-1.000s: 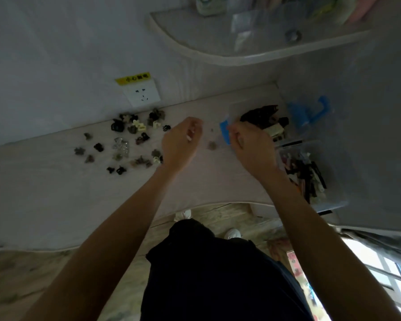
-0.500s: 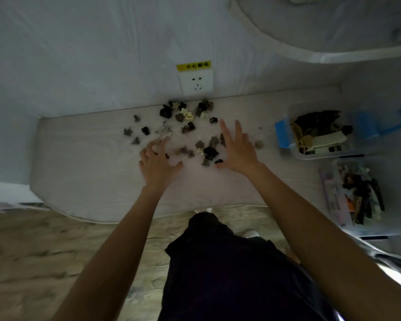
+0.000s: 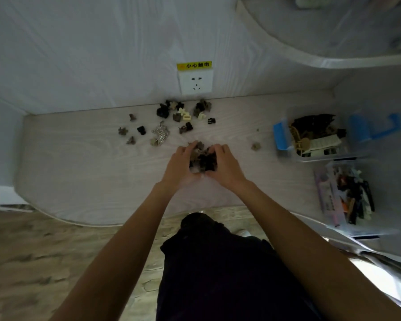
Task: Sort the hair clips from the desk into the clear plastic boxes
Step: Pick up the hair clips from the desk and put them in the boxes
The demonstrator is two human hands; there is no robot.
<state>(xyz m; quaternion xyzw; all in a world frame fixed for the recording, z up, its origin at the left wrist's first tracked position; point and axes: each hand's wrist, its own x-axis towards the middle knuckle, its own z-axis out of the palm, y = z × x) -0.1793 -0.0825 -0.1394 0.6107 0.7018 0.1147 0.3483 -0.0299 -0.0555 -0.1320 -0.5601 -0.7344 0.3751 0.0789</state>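
My left hand (image 3: 180, 165) and my right hand (image 3: 225, 165) are cupped together on the desk (image 3: 79, 177) around a heap of small black and brown hair clips (image 3: 203, 158). More small clips (image 3: 183, 114) lie scattered behind them near the wall, with a silver clip (image 3: 160, 135) to the left. One brown clip (image 3: 255, 146) lies alone to the right. A clear box with blue latches (image 3: 278, 137) stands at the right and holds dark and cream clips. A second clear box (image 3: 326, 195) nearer me holds mixed clips.
A white wall socket (image 3: 195, 84) with a yellow label sits behind the clips. A curved shelf (image 3: 333, 61) overhangs the upper right. The desk's front edge curves just before my dark trousers (image 3: 218, 262). Wooden floor shows at the lower left.
My hands left the boxes at the right, spread over the loose clips, then drew together, raking a heap of clips between them. The view has shifted left.
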